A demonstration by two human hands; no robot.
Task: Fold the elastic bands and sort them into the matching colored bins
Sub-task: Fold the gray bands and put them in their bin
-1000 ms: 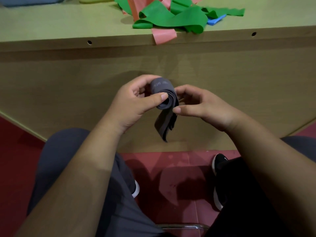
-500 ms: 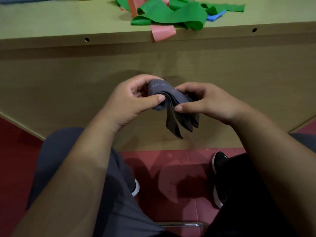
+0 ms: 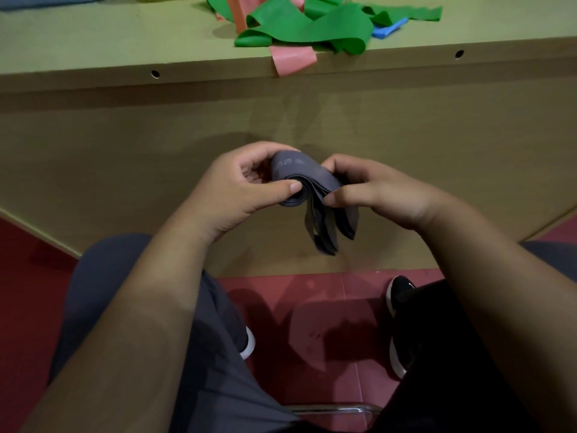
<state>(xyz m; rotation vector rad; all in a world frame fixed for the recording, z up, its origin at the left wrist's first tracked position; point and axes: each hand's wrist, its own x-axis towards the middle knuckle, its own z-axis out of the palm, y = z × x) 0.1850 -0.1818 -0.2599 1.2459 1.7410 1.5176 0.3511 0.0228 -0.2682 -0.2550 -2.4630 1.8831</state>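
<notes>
The left grip [image 3: 246,189] curls thumb and fingers round the folded grey elastic band [image 3: 315,185]. The right grip [image 3: 384,195] pinches its other side, and the band's loose ends hang toward 6 o'clock. At 12 o'clock on the bench [image 3: 93,35] lie green bands [image 3: 312,26], a pink band [image 3: 292,60] and a blue band [image 3: 388,29].
</notes>
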